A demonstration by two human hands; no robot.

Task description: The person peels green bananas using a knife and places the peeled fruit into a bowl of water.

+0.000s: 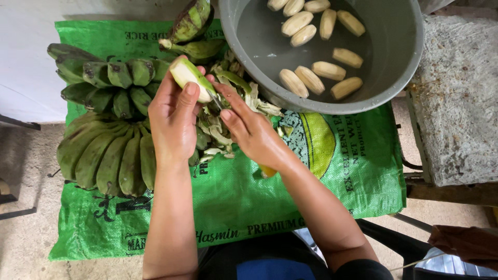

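Head view: a half-peeled green banana [191, 77] sits upright in the left hand [174, 122], fingers wrapped around its lower end, thumb on its side. The right hand [252, 134] grips a knife [215, 98], blade against the fruit. Peel scraps [220, 132] lie beneath; green banana bunches [106, 122] left; a grey basin [399, 62] of peeled bananas behind.
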